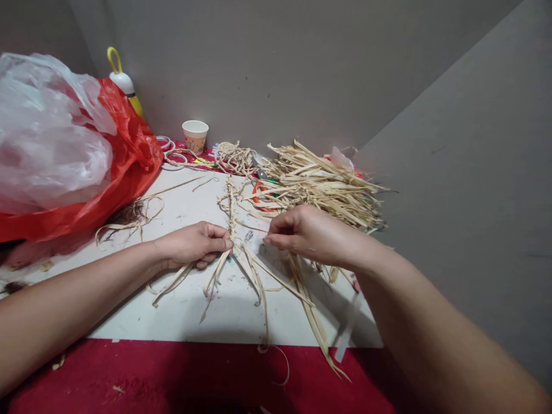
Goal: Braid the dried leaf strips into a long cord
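Observation:
A thin braid of dried straw (pixel 232 208) runs away from me across a white board (pixel 233 313). My left hand (pixel 194 245) is closed, pinching the braid's near end, where several loose strands (pixel 254 276) fan out toward me. My right hand (pixel 308 233) is closed in a pinch on one pale straw strand just right of the braid. A big heap of loose straw strips (pixel 321 184) lies behind my right hand.
A red and a clear plastic bag (pixel 64 155) bulge at the left. A paper cup (pixel 195 135), a yellow-handled bottle (pixel 123 80), coiled braid (pixel 233 156) and orange-handled scissors (pixel 261 195) sit at the back. Grey walls close in behind and right. Red cloth (pixel 172 379) covers the near edge.

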The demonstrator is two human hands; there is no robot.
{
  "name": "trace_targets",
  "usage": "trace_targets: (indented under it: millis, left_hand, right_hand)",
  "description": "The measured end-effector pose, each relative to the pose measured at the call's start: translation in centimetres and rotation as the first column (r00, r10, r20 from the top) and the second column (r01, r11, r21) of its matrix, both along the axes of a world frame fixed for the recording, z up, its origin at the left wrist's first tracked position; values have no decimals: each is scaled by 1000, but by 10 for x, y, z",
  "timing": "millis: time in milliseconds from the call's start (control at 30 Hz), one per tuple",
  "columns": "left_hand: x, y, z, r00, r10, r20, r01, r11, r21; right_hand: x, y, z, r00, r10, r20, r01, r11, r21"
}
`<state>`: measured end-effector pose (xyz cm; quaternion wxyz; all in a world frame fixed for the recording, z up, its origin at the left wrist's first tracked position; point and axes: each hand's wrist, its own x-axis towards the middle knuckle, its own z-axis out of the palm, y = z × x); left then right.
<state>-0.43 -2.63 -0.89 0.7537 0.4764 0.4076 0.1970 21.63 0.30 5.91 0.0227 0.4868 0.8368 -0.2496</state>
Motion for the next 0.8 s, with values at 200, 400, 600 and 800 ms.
trace_targets:
  millis: [200,400,600,800]
  left_hand:
    - [0,0,3,999,-8,-35,9,1000,27]
    - [0,-1,3,999,-29,-18,30,999,36]
    - [0,-1,1,1000,-29,-13,29,999,42]
    - [-1,-1,0,999,-33,19,32,999,42]
  right_hand:
    - [-19,-1,-22,990,79,114,-76,997,-28]
    - [-23,-20,-47,1000,-8,11,7,997,76]
    - [-26,-28,-51,1000,8,23,-11,991,131]
    - [-13,-28,-56,983,-67,-173,91,987,134]
